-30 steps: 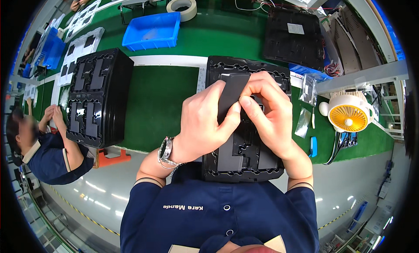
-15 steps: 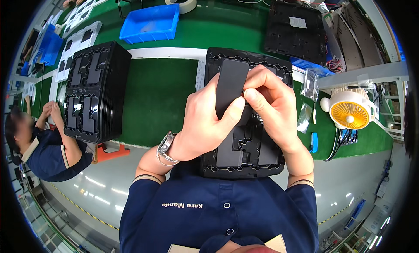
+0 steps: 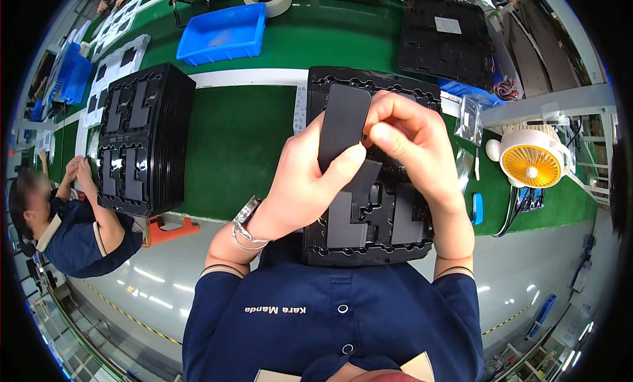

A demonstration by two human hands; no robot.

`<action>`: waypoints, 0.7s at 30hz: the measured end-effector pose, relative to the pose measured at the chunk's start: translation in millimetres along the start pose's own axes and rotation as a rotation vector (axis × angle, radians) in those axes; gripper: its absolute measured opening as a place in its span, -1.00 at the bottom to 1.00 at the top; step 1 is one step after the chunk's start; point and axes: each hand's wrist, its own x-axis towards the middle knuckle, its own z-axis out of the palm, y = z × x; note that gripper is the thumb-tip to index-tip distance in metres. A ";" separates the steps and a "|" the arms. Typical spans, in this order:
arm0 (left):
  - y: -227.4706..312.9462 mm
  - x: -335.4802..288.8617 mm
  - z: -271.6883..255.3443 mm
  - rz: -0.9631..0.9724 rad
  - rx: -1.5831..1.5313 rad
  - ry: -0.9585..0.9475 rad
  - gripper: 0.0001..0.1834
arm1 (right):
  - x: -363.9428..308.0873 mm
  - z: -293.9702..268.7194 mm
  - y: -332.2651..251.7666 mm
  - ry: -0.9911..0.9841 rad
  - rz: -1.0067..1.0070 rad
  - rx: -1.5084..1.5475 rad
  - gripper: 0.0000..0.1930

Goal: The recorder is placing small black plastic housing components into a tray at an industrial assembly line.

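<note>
My left hand [image 3: 300,168] grips a flat, matte black L-shaped piece [image 3: 346,121], its thumb across the lower part and its long arm pointing away from me. Close against the piece's right edge is my right hand [image 3: 422,145], fingers curled and thumb bent in a pinch; what lies between its fingertips is too small to make out. Beneath both hands is a black moulded plastic tray [image 3: 372,255]. Similar black pieces sit in its near pockets, one at the left [image 3: 346,230] and one at the right [image 3: 410,227]. My hands hide the tray's middle.
A tall stack of black trays [image 3: 175,145] stands to the left on the green bench. Beyond are a blue bin [image 3: 221,36] and a tape roll [image 3: 269,0]. A yellow-and-white fan [image 3: 531,161] and a blue-handled tool [image 3: 477,208] are at the right. Another person [image 3: 82,230] works far left.
The held piece and my left hand have shifted slightly left. My right hand's fingers have turned and drawn a little apart from the piece's edge.
</note>
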 end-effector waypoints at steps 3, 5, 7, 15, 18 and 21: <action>5.9 0.4 1.6 -0.211 -0.360 -0.109 -0.68 | 4.9 4.7 0.6 0.149 -0.178 -0.055 -0.72; 11.4 0.3 3.3 -0.400 -0.610 -0.156 -0.66 | 4.6 4.0 0.1 0.135 -0.170 -0.086 -0.69; 0.5 -0.1 -0.6 -0.468 -0.957 -0.448 -0.61 | 6.1 -1.0 8.1 0.182 -0.271 -0.246 -0.76; -6.7 3.9 -0.6 -0.790 -1.508 -0.683 -0.63 | -1.0 -4.1 -1.5 0.260 -0.185 -0.462 -0.75; -19.7 3.4 -2.3 -0.685 -1.475 -0.597 -0.69 | -6.9 -20.9 -3.0 0.380 -0.141 -0.616 -0.79; -2.6 6.1 1.1 -0.426 -0.501 0.010 -0.60 | -15.4 -56.6 5.3 0.544 -0.086 -1.123 -0.80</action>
